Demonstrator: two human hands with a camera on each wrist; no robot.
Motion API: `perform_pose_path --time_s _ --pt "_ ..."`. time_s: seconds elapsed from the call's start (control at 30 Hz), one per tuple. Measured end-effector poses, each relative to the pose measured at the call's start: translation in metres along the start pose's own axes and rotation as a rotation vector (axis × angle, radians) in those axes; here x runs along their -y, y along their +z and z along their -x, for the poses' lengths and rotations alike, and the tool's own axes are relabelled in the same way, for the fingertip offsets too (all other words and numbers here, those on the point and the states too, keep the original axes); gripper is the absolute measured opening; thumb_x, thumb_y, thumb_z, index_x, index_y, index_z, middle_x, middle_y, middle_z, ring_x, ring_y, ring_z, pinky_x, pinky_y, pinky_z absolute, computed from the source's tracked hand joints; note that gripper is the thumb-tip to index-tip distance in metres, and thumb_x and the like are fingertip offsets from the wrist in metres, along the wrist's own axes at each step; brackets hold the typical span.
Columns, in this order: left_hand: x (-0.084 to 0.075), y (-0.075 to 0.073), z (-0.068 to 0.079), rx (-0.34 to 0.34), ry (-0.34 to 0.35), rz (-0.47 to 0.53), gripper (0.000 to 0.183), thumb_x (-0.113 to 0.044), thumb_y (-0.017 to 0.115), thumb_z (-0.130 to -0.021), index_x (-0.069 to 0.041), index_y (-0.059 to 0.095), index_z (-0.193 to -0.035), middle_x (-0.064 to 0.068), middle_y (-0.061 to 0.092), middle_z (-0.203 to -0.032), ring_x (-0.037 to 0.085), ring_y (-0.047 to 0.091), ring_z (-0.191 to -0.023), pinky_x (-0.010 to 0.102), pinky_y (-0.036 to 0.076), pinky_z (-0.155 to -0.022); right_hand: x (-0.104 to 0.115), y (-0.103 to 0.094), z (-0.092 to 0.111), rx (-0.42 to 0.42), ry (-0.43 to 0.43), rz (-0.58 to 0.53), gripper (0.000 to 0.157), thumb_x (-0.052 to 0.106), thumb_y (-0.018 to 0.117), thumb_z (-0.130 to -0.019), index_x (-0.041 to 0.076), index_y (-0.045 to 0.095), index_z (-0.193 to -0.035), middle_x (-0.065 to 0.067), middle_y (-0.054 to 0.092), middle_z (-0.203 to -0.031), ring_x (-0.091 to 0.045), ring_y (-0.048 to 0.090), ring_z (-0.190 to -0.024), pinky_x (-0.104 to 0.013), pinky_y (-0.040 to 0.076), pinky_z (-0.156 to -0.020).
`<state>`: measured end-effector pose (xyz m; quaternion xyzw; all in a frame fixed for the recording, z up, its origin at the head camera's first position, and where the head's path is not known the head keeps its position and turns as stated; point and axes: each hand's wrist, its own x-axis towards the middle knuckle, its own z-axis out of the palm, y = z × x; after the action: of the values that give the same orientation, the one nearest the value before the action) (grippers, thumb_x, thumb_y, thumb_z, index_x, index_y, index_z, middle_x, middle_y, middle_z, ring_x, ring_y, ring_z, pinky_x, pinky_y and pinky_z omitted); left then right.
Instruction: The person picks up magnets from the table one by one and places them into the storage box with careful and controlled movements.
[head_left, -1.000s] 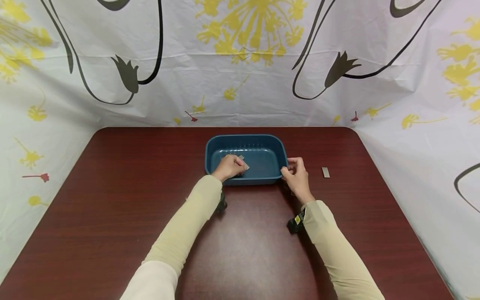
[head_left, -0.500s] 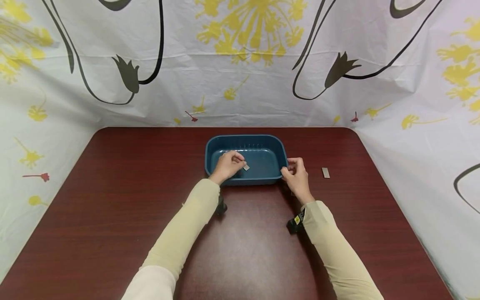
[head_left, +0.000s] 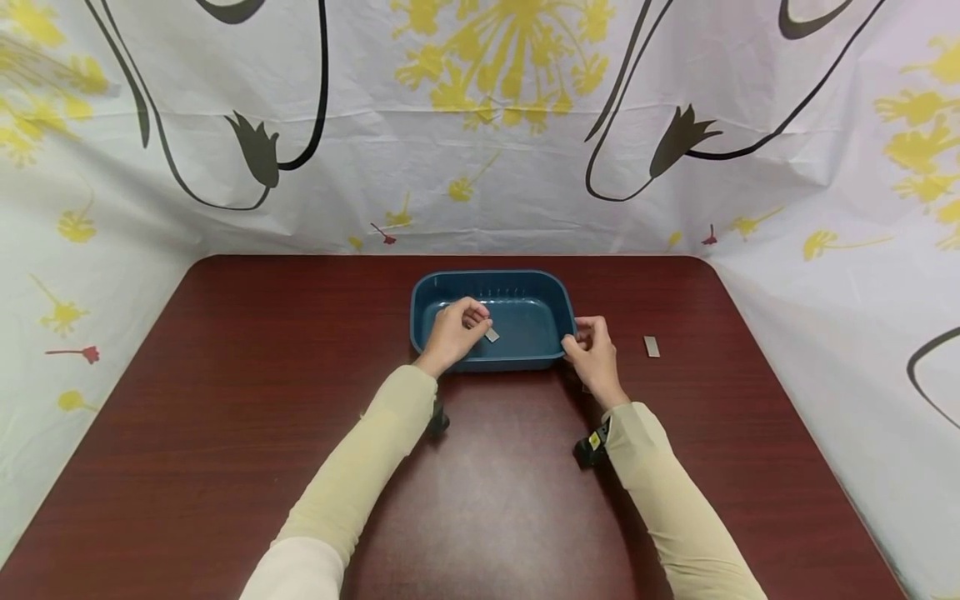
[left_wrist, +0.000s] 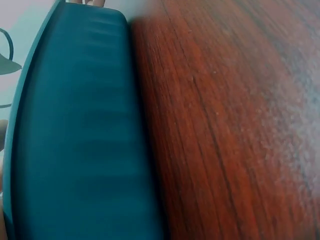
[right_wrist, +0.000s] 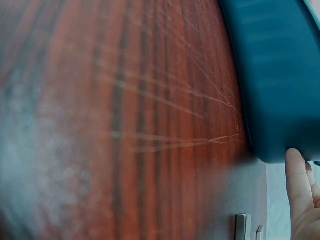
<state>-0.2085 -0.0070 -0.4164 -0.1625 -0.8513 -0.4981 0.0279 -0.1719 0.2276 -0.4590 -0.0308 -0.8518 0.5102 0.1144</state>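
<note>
L hand [head_left: 455,327] is over tray [head_left: 532,325], mid-frame, fingertips by chip [head_left: 492,335] inside; can't tell if pinched. R hand [head_left: 596,354] pinches tray's rt end. Prob. step: positioning chip; next likely calls for light L touch, tray steady.

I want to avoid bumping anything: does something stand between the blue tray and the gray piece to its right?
Yes, the right hand: it is at the right end of the blue tray, on the side facing the gray piece. Nothing else visible stands between them.
</note>
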Motion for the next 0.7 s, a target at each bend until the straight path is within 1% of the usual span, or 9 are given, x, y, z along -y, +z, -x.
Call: perform_pose_path --time_s 0.03,0.1,0.23,0.33,0.4,0.5,0.63,0.7 --pt "0.0 0.0 0.0 -0.007 0.011 -0.006 0.01 -0.01 0.064 -0.08 -0.005 0.06 -0.087 0.005 0.06 -0.083 0.016 0.056 -0.076 0.026 0.045 -0.07 0.002 0.0 0.001 -0.004 0.006 0.0 0.035 0.017 0.049 -0.083 0.007 0.043 -0.115 -0.006 0.05 -0.085 -0.009 0.051 -0.065 -0.026 0.05 -0.06" --pt "-0.001 -0.001 0.001 -0.019 0.035 -0.012 0.01 -0.01 0.064 -0.08 -0.005 0.06 -0.087 0.005 0.06 -0.083 0.015 0.056 -0.075 0.026 0.045 -0.07 -0.006 0.001 -0.001 -0.004 -0.009 0.009 0.035 0.02 0.049 -0.084 0.007 0.042 -0.116 -0.003 0.05 -0.085 -0.005 0.051 -0.063 -0.024 0.049 -0.059" --pt "-0.002 -0.004 0.004 -0.027 0.076 -0.048 0.008 -0.01 0.064 -0.08 -0.006 0.06 -0.086 0.004 0.059 -0.083 0.015 0.055 -0.075 0.029 0.046 -0.071 -0.016 0.002 -0.005 0.002 -0.009 0.01 0.036 0.022 0.049 -0.085 0.008 0.042 -0.117 -0.007 0.05 -0.088 -0.01 0.052 -0.065 -0.026 0.049 -0.059" --pt "-0.003 -0.009 0.008 -0.036 0.091 -0.086 0.008 -0.011 0.064 -0.08 -0.006 0.061 -0.086 0.004 0.058 -0.084 0.015 0.055 -0.075 0.03 0.045 -0.071 -0.019 0.003 -0.006 -0.011 -0.018 0.002 0.034 0.02 0.05 -0.083 0.011 0.042 -0.116 -0.008 0.05 -0.087 -0.014 0.053 -0.065 -0.027 0.05 -0.059" --pt "-0.004 -0.013 0.01 -0.05 0.096 -0.103 0.008 -0.011 0.063 -0.081 -0.006 0.061 -0.087 0.004 0.058 -0.084 0.017 0.055 -0.076 0.031 0.045 -0.072 -0.021 0.004 -0.007 -0.016 -0.028 0.006 0.033 0.019 0.05 -0.083 0.012 0.043 -0.115 -0.007 0.049 -0.087 -0.014 0.052 -0.065 -0.026 0.05 -0.058" --pt "-0.004 -0.02 0.013 -0.085 0.091 -0.124 0.009 -0.012 0.063 -0.081 -0.006 0.061 -0.087 0.004 0.057 -0.084 0.018 0.055 -0.077 0.03 0.044 -0.071 -0.017 0.003 -0.005 -0.013 -0.024 0.005 0.034 0.018 0.05 -0.083 0.01 0.043 -0.115 -0.007 0.049 -0.086 -0.013 0.052 -0.064 -0.026 0.05 -0.058" --pt "-0.003 -0.029 0.017 -0.139 0.076 -0.115 0.008 -0.011 0.063 -0.081 -0.006 0.061 -0.087 0.005 0.058 -0.084 0.018 0.055 -0.078 0.03 0.044 -0.068 -0.006 0.001 -0.002 -0.003 -0.009 0.005 0.034 0.016 0.049 -0.083 0.006 0.043 -0.115 -0.006 0.05 -0.083 -0.009 0.052 -0.062 -0.023 0.048 -0.055" --pt "-0.002 -0.034 0.019 -0.166 0.068 -0.103 0.009 -0.011 0.064 -0.08 -0.006 0.061 -0.087 0.006 0.059 -0.084 0.018 0.054 -0.078 0.031 0.044 -0.067 0.001 0.0 0.0 -0.006 0.001 0.005 0.033 0.014 0.049 -0.082 0.005 0.044 -0.114 -0.006 0.051 -0.083 -0.008 0.052 -0.061 -0.022 0.047 -0.054"
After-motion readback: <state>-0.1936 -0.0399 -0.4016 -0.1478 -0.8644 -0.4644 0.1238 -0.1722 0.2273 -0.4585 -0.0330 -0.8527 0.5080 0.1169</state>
